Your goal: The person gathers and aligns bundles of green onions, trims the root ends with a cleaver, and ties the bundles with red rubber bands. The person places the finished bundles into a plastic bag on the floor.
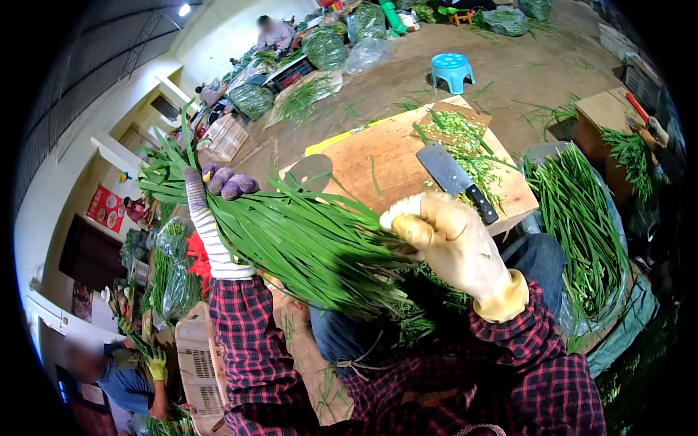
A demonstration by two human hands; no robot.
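Observation:
My left hand [210, 231], in a striped knit glove with purple-coated fingers, grips a large bunch of long flat green leaves [289, 240] that look like garlic chives. The leaf tips stick out beyond its fingers at upper left, and the cut ends fan out toward my lap. My right hand [452, 250], in a cream rubber glove, has its fingers curled on the ends at the bunch's right edge. Behind it, a cleaver [447, 171] with a black handle lies on a wooden board [360, 169], beside pale chopped trimmings [455, 128].
At right stands a plastic-lined container of green stalks [578, 234]. A blue plastic stool [452, 71] stands beyond the board. A plastic crate [199, 365] is by my left arm. Co-workers [128, 376] sit at left and far back among bagged greens [324, 49]; another person's hand [657, 131] shows at right.

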